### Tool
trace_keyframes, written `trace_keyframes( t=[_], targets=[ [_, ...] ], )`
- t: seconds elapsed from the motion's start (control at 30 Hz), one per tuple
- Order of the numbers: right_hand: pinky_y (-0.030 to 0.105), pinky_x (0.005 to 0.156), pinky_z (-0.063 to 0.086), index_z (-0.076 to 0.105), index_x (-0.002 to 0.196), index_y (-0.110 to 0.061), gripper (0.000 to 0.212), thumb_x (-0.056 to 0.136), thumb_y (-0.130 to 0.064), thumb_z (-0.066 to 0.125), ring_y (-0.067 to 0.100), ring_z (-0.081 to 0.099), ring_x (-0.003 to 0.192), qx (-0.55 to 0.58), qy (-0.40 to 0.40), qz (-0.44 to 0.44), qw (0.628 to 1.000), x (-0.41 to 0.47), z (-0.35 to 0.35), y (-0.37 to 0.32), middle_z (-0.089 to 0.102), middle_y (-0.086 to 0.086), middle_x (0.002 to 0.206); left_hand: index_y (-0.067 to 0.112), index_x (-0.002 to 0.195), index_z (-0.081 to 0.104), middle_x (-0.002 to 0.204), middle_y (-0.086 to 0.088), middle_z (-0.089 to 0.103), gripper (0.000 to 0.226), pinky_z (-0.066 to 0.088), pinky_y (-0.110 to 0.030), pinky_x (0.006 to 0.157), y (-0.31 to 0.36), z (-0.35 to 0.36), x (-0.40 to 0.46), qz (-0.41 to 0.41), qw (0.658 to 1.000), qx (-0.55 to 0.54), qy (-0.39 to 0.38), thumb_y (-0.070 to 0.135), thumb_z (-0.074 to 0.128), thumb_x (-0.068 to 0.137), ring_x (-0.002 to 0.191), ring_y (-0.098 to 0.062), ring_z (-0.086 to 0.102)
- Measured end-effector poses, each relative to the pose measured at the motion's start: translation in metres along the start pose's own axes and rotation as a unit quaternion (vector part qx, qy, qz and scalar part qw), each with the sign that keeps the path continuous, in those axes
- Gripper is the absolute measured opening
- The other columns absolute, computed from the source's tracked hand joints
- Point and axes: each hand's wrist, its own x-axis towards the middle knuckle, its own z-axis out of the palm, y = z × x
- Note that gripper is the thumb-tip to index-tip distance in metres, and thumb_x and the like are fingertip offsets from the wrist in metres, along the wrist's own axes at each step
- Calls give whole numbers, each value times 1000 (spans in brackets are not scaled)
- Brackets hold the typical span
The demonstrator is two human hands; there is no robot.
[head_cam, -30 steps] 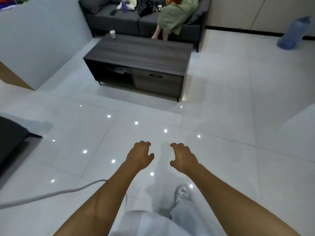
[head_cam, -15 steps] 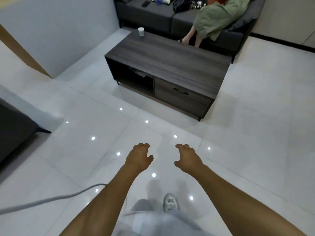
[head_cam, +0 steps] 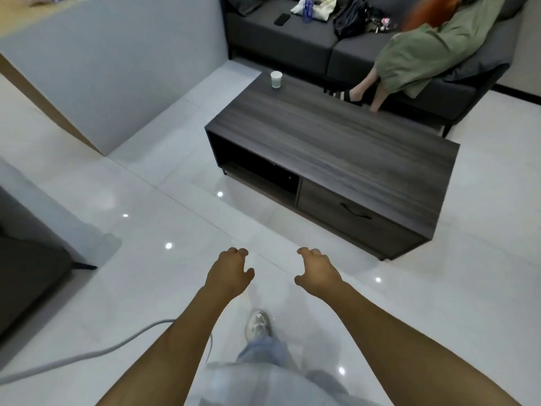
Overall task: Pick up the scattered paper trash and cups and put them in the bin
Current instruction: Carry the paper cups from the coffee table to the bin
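Note:
A small white cup (head_cam: 276, 79) stands upright at the far left corner of the dark wood coffee table (head_cam: 351, 148). My left hand (head_cam: 229, 273) and my right hand (head_cam: 317, 272) hang out in front of me over the tiled floor, well short of the table. Both hold nothing, with fingers loosely curled downward. No bin and no paper trash show in this view.
A dark sofa (head_cam: 263, 27) behind the table carries a phone, a bottle, a black bag and a seated person in green (head_cam: 424, 54). A grey wall (head_cam: 117, 68) stands to the left. A white cable (head_cam: 87, 354) runs across the floor at lower left, beside dark furniture (head_cam: 26, 273).
The view has swung left and closer to the coffee table, which now sits nearer and further right. Both hands keep the same loose pose in front of me.

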Motion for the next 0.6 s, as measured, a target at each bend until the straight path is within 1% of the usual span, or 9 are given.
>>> trace_keyframes(
  t=[0.1,0.23,0.33,0.4,0.6],
  targets=[
    [38,94,47,31,145,-21,66,86,-19,61,25,41,124,12,-2,-6,1000,52,-19,-45,40,6,138,12,138,41,135,-8,47,51,46,-36,94,-22,-47,59,3,1000,5,6,33,52,93,125,-24,41],
    [37,93,47,31,144,-22,66,85,-18,61,25,41,124,13,-5,-11,1000,115,-48,-89,40,5,138,13,138,41,134,-6,47,50,46,-35,92,-40,-94,128,3,1000,5,1,32,52,93,126,-23,41],
    [37,92,47,31,144,-22,66,85,-18,60,25,41,124,13,-10,-5,1000,167,-75,-109,39,5,139,13,138,40,135,-6,46,50,46,-35,94,-47,-120,182,7,1000,-4,-11,32,52,93,126,-22,40],
    [38,94,47,30,145,-22,66,86,-18,60,25,40,125,7,-11,-3,1000,208,-95,-120,38,6,140,13,139,40,135,-6,45,51,46,-36,94,-50,-136,225,8,1000,-6,-13,31,52,93,126,-23,40],
    [41,98,45,31,144,-17,64,88,-22,62,28,39,126,4,-12,-11,1000,334,-168,-161,39,10,139,13,139,41,138,-6,45,50,43,-34,98,-49,-198,353,11,999,-29,-11,30,52,93,128,-22,39]
  ],
)
